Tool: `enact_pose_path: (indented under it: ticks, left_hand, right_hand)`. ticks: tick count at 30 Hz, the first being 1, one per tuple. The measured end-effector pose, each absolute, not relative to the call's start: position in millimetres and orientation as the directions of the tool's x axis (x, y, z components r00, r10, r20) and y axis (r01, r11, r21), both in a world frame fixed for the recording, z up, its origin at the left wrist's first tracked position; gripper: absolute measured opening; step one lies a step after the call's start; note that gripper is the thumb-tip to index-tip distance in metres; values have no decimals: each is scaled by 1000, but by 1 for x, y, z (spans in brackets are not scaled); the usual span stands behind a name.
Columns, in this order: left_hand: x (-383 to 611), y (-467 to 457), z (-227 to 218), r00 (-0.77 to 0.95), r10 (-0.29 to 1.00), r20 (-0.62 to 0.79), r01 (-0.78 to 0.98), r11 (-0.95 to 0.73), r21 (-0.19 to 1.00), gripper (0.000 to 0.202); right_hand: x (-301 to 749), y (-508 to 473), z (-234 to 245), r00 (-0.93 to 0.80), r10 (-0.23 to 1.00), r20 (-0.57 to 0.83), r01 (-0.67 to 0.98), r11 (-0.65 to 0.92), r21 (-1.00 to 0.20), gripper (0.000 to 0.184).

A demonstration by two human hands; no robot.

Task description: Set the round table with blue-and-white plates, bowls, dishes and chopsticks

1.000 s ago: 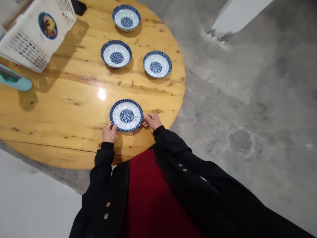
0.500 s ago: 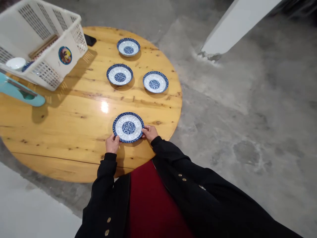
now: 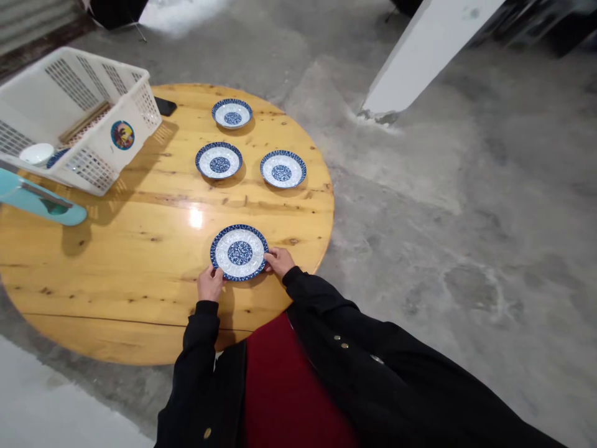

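Observation:
A round blue-and-white plate (image 3: 239, 254) is between my hands near the front of the wooden table. My left hand (image 3: 210, 284) grips its lower left rim, thumb on top and fingers beneath. On the lower right rim my right hand (image 3: 278, 261) pinches the edge the same way. Whether the plate touches the table or hangs slightly above it, I cannot tell. Beyond it lie three matching dishes: one on the left (image 3: 219, 160), one on the right (image 3: 283, 169) and one farthest back (image 3: 232, 114).
A white plastic basket (image 3: 135, 134) with a white bowl (image 3: 36, 154) and other items stands at the left of the round table (image 3: 140, 261). Beside it are a light-blue holder (image 3: 46, 202) and a black phone (image 3: 165, 106). A white pillar (image 3: 420, 62) rises from the concrete floor.
The view has tilted up a little, so the table and basket appear lower. Both hands keep their hold on the plate, which has hardly moved relative to the table.

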State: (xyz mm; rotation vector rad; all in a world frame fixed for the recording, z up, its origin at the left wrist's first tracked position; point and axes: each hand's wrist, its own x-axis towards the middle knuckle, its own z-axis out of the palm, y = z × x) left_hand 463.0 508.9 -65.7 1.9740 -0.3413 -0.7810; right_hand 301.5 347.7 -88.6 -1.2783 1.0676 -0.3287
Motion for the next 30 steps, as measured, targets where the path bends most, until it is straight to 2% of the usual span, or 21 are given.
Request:
enact_pose_path:
  ticks: [6,10,14,20,26,30]
  left_hand:
    - [454,530,-68,786,-448,-427,225,-435,872,35]
    - [447,564,-70,816,-365,-448,325,-351,878,36]
    - [443,590,-70,839,-328,-435,335,-320,886,36]
    - [437,606,-67,841,-345,-418,323,-300,898,35]
    - [428,633,-70,825,-327,-461,372,-301,878,36]
    - [425,647,-69,821,-314,-476,398,-283,873,40]
  right_hand:
    - [266,337,-89,370,-800,-473,-283,387,-877,24]
    - [224,335,-90,226,-852,-472,-256,416,-873,22]
    - [193,346,-92,130,-873,-471,-225,436,-871,19]
    - [178,366,-92,92,-884,-458,-183,437,-881,17]
    - [183,369,-81,91,-896,-435,-197,412,-890,12]
    - [213,348,-63,159,-914,-374,-221,337,-915,6]
